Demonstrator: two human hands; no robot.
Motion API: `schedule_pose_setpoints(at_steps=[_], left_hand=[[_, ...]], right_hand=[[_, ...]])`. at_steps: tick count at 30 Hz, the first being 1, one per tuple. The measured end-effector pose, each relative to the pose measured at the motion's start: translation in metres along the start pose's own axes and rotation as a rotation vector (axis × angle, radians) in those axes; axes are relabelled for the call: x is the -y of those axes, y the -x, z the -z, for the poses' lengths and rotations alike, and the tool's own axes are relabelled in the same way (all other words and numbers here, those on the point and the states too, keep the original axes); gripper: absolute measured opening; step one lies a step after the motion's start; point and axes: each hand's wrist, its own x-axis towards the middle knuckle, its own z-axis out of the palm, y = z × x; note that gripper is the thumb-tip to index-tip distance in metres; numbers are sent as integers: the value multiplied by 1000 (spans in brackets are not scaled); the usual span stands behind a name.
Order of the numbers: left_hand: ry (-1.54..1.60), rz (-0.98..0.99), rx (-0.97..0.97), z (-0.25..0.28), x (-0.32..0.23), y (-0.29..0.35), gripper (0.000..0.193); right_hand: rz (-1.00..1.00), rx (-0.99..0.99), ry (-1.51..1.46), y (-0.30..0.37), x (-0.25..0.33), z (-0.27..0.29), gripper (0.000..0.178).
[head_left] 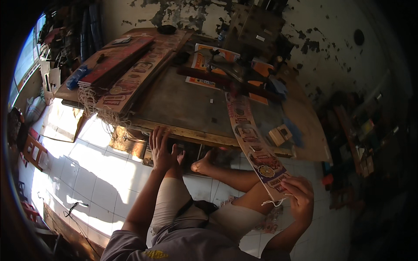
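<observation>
My right hand [300, 193] pinches the near end of a long printed paper strip [250, 137]. White string trails from that held end. The strip runs over the table's front edge and back to a dark metal machine [244, 67], where its far end is hard to make out. My left hand [160, 148] has its fingers spread and holds nothing. It is close to the front edge of the worktable [174, 102]; whether the fingertips touch it I cannot tell. To its left lies a stack of similar printed strips [126, 85], with strings hanging from their near ends.
A red-covered long stack [115, 63] and a blue plastic bundle [77, 77] lie on the table's left side. Small wooden blocks [279, 135] sit at the right, with orange-and-white printed sheets [202, 65] behind. Shelving [357, 139] stands in shadow farther right.
</observation>
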Motion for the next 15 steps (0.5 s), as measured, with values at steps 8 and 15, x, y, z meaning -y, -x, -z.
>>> schedule_pose_setpoints(at_steps=[8,15], left_hand=[[321,161,141,27,-64,4,52],[1205,693,886,-8,-80,-15,49]], right_hand=[[-99,-536,370,105,-31,89,31],[-311,-811,376,148,-63,95,35]])
